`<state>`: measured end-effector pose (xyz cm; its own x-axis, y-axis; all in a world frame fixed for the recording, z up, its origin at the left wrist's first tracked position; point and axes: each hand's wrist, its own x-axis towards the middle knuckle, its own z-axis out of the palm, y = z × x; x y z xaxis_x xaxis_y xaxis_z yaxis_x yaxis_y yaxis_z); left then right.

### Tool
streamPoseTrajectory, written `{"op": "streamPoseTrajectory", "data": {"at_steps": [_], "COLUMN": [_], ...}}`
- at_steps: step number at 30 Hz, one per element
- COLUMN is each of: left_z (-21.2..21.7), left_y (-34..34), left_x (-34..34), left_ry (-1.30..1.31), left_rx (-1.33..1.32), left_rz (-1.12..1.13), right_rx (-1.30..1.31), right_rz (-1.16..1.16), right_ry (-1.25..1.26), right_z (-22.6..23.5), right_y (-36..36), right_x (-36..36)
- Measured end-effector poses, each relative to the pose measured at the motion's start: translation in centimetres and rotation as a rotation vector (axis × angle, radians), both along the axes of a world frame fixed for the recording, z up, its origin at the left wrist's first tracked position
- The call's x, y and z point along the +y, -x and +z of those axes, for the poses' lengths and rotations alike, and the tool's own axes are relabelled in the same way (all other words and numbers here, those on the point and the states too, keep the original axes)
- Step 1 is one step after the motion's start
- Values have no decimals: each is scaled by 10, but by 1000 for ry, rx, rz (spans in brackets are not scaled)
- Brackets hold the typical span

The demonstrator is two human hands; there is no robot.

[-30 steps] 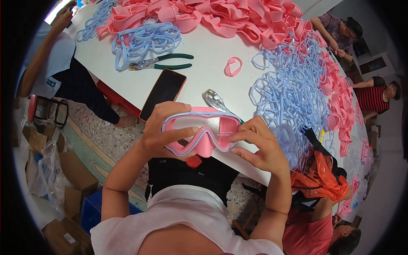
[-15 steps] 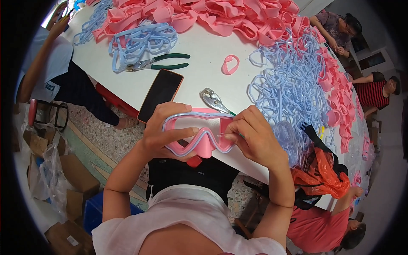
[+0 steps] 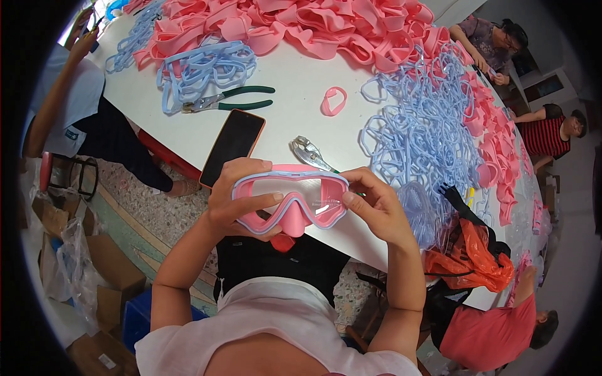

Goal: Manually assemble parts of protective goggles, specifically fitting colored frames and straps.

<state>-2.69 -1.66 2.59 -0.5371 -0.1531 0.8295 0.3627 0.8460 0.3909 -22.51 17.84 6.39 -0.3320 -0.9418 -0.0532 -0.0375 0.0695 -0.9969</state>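
A pink diving mask point(image 3: 292, 219) with a light blue frame and clear lens is held up in front of me, over the table's near edge. My left hand point(image 3: 235, 197) is closed round its left side, the thumb lying across the lens toward the nose pocket. At the mask's right edge, my right hand point(image 3: 376, 203) pinches the rim between thumb and bent fingers. Just beyond the mask lie metal pliers point(image 3: 308, 152), their green handles partly hidden behind it. A black phone point(image 3: 233, 145) with an orange edge rests beside my left hand.
Green-handled pliers point(image 3: 229, 98) and light blue frames point(image 3: 204, 72) lie at the left. A pink loop point(image 3: 333, 101) is mid-table. Pink mask skirts point(image 3: 301, 28) heap along the back; tangled blue frames point(image 3: 417, 125) cover the right, near an orange plastic bag point(image 3: 473, 260). Other people sit around.
My right hand has shifted from the lens's right part out to the mask's right rim. More of the lens, with faint print on it, now shows. The view has shifted slightly.
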Motion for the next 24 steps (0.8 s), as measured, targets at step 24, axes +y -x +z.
{"op": "streamPoseTrajectory", "data": {"at_steps": [24], "left_z": [-27], "left_y": [11], "left_x": [-8], "left_ry": [-98], "left_rx": [65], "left_rz": [-97], "right_rx": [-13], "right_rz": [-106], "right_ry": [-53], "right_z": [-7], "right_y": [0], "right_x": [-8]}}
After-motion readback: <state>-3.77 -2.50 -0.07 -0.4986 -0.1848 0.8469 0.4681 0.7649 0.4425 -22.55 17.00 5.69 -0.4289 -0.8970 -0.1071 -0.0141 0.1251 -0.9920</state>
